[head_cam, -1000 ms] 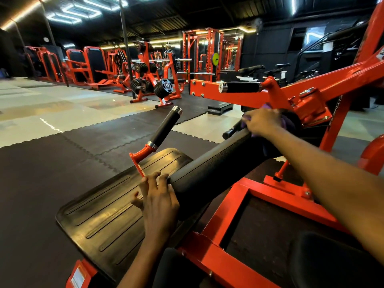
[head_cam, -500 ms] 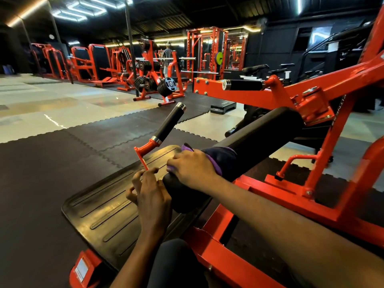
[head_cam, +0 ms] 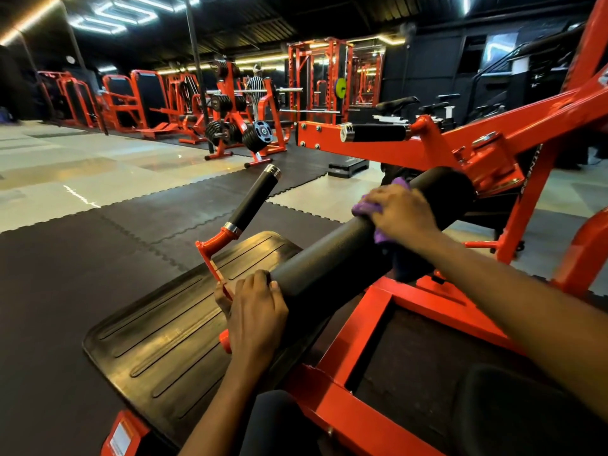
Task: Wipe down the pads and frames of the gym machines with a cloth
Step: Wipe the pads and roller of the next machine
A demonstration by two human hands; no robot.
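Observation:
A long black roller pad point(head_cam: 332, 258) runs diagonally across an orange machine frame point(head_cam: 408, 297). My right hand point(head_cam: 401, 212) presses a purple cloth point(head_cam: 367, 209) onto the pad's upper half, fingers curled over the cloth. My left hand point(head_cam: 255, 307) grips the pad's near end, beside a thin orange bracket. A black ribbed footplate point(head_cam: 158, 337) lies under and left of the pad.
A black-gripped handle point(head_cam: 253, 199) sticks up left of the pad, and another handle point(head_cam: 375, 133) juts from the orange arm above. Weight racks and orange machines point(head_cam: 237, 120) line the far side. Black rubber mats and pale floor point(head_cam: 82, 179) lie to the left.
My right hand slid the cloth down the pad to its near end, then back up toward the far end. My left hand stayed on the near end.

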